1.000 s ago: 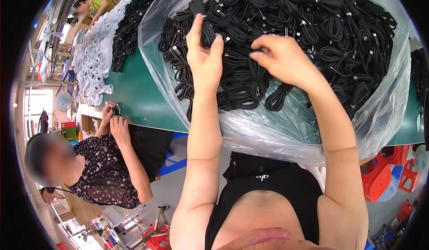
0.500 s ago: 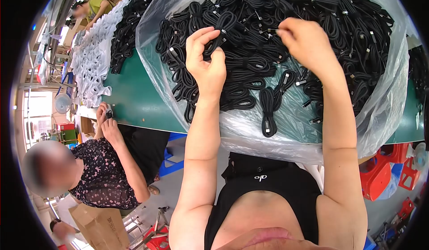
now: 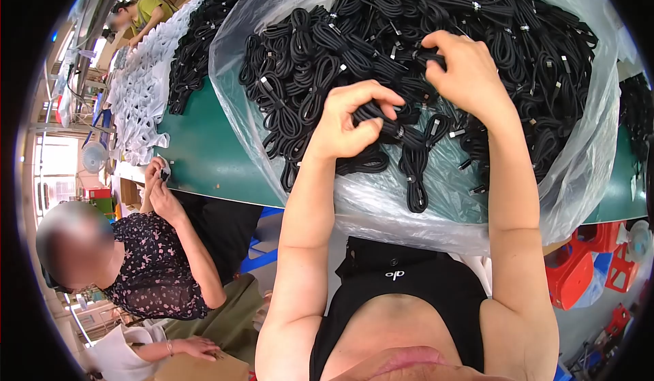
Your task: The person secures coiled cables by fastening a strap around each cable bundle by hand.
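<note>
Black coiled charging cables (image 3: 300,98) with silver connector ends lie heaped in a large clear plastic bag (image 3: 235,102). My left hand (image 3: 347,119) is curled low over the near-left part of the heap, thumb and fingers around a coiled cable (image 3: 371,112). To its right and farther back, my right hand (image 3: 470,74) has thumb and fingers bent around the end of another coiled cable (image 3: 433,57). Just in front of the heap, one separate coiled cable (image 3: 414,177) lies on the plastic, close to my left hand.
The bag rests on a green table (image 3: 218,160). White bundles (image 3: 139,98) and more black cables (image 3: 194,54) lie left. A seated co-worker (image 3: 153,258) handles something small at the table edge; other people are beyond. Red stools (image 3: 572,272) stand below right.
My left hand has moved right and nearer to me, from one coiled cable to another. My right hand has shifted slightly down. At lower left, another person's arm has come into view.
</note>
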Motion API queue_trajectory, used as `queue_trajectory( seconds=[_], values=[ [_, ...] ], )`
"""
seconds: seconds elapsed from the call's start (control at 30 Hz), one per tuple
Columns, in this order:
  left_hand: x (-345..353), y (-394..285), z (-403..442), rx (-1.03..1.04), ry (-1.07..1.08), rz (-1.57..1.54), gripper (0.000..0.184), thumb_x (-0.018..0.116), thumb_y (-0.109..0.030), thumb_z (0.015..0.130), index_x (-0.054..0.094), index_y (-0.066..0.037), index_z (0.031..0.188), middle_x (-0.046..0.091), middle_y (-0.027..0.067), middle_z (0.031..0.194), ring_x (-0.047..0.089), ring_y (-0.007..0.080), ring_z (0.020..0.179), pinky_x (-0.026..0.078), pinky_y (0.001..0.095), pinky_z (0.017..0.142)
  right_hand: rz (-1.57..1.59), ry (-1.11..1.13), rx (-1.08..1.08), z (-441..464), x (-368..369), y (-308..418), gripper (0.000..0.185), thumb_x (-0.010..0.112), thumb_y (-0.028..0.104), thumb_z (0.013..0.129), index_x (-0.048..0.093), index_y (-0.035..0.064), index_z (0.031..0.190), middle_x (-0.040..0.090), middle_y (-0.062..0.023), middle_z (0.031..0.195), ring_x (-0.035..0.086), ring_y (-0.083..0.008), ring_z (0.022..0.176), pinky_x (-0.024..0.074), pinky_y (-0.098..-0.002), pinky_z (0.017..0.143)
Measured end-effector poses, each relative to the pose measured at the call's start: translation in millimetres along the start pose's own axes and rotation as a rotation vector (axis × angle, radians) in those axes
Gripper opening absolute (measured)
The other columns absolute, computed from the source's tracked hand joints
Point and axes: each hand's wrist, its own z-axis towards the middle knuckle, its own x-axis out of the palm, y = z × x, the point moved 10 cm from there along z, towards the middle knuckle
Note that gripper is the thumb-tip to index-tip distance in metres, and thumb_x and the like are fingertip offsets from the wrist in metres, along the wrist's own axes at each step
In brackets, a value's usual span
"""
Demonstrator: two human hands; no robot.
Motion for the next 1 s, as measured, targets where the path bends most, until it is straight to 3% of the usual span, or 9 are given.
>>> queue_trajectory(
  seconds=[0.2, 0.3, 0.37, 0.4, 0.47, 0.6, 0.73, 0.83, 1.0],
  values=[
    [15, -14, 4, 0.158, 0.109, 0.136, 0.036, 0.056, -0.014, 0.07, 0.062, 0.005, 0.099, 0.063, 0.0138, 0.085, 0.056, 0.0227, 0.085, 0.044, 0.0326, 0.077, 0.969, -0.077, 0.292, 3, -4, -36, 0.017, 0.056, 0.009, 0.083, 0.064, -0.0011, 0.095, 0.058, 0.0021, 0.074, 0.048, -0.0008, 0.07, 0.0384, -0.0167, 0.062],
    [7, -11, 5, 0.07, 0.029, 0.071, 0.034, 0.055, -0.016, 0.076, 0.061, 0.006, 0.102, 0.064, 0.0154, 0.089, 0.057, 0.0225, 0.085, 0.044, 0.0326, 0.077, 1.349, -0.218, 0.167, 3, -49, -18, 0.024, 0.051, 0.007, 0.086, 0.058, -0.0072, 0.104, 0.061, -0.0087, 0.097, 0.057, -0.0127, 0.087, 0.0454, -0.0261, 0.079],
    [3, 1, 2, 0.002, -0.022, -0.133, 0.046, 0.058, -0.028, 0.084, 0.053, 0.004, 0.116, 0.062, 0.0149, 0.098, 0.058, 0.0205, 0.085, 0.044, 0.0316, 0.077, 1.184, -0.282, 0.043, -6, -79, 8, 0.027, 0.049, 0.007, 0.087, 0.054, -0.0113, 0.106, 0.06, -0.0127, 0.099, 0.058, -0.0185, 0.091, 0.0462, -0.0319, 0.084],
    [3, 4, 1, -0.009, -0.079, -0.296, 0.049, 0.059, -0.03, 0.084, 0.051, 0.003, 0.119, 0.061, 0.0145, 0.101, 0.058, 0.0198, 0.084, 0.045, 0.0309, 0.077, 1.04, -0.311, -0.038, -12, -85, 24, 0.019, 0.053, 0.005, 0.086, 0.062, -0.0018, 0.102, 0.063, -0.0036, 0.092, 0.053, -0.0041, 0.078, 0.0429, -0.0192, 0.067],
    [-3, 9, -1, 0.084, -0.14, -0.544, 0.065, 0.055, -0.042, 0.087, 0.038, 0.004, 0.128, 0.056, 0.0162, 0.113, 0.058, 0.0191, 0.085, 0.045, 0.0301, 0.076, 0.631, -0.157, -0.299, -14, -81, 75, 0.021, 0.058, -0.002, 0.074, 0.063, 0.0001, 0.094, 0.06, -0.009, 0.096, 0.055, -0.0167, 0.078, 0.0462, -0.029, 0.068],
    [-31, 24, -5, -0.032, -0.414, -0.811, 0.048, 0.049, -0.03, 0.092, 0.04, 0.004, 0.124, 0.056, 0.0173, 0.109, 0.059, 0.0236, 0.091, 0.048, 0.0364, 0.082, 0.316, -0.002, -0.569, -29, -29, 114, 0.029, 0.065, -0.004, 0.066, 0.064, 0.0061, 0.094, 0.056, -0.008, 0.092, 0.056, -0.0206, 0.07, 0.0467, -0.03, 0.062],
    [-48, 37, -11, -0.03, -0.536, -1.001, 0.045, 0.049, -0.025, 0.092, 0.042, 0.006, 0.123, 0.059, 0.0142, 0.097, 0.06, 0.0235, 0.088, 0.05, 0.0343, 0.078, 0.499, -0.033, -0.355, -20, -30, 100, 0.032, 0.063, -0.003, 0.072, 0.06, 0.0029, 0.103, 0.051, -0.0115, 0.108, 0.057, -0.0205, 0.073, 0.0483, -0.0293, 0.063],
    [-40, 35, -7, -0.076, -0.467, -0.974, 0.046, 0.044, -0.028, 0.093, 0.043, 0.007, 0.122, 0.058, 0.0136, 0.093, 0.06, 0.0235, 0.083, 0.049, 0.0321, 0.073, 0.385, -0.212, -0.368, -17, -37, 91, 0.022, 0.064, 0.006, 0.075, 0.06, 0.0036, 0.096, 0.056, -0.0099, 0.097, 0.06, -0.0245, 0.076, 0.0499, -0.0335, 0.065],
    [-26, 28, -3, -0.083, -0.376, -1.001, 0.051, 0.047, -0.032, 0.092, 0.042, 0.007, 0.124, 0.056, 0.0118, 0.093, 0.057, 0.0198, 0.079, 0.049, 0.0288, 0.071, 0.301, -0.067, -0.309, -15, -11, 83, 0.01, 0.063, 0.009, 0.076, 0.059, 0.0032, 0.082, 0.059, -0.0079, 0.083, 0.059, -0.0253, 0.076, 0.0482, -0.0351, 0.062]
  ],
)
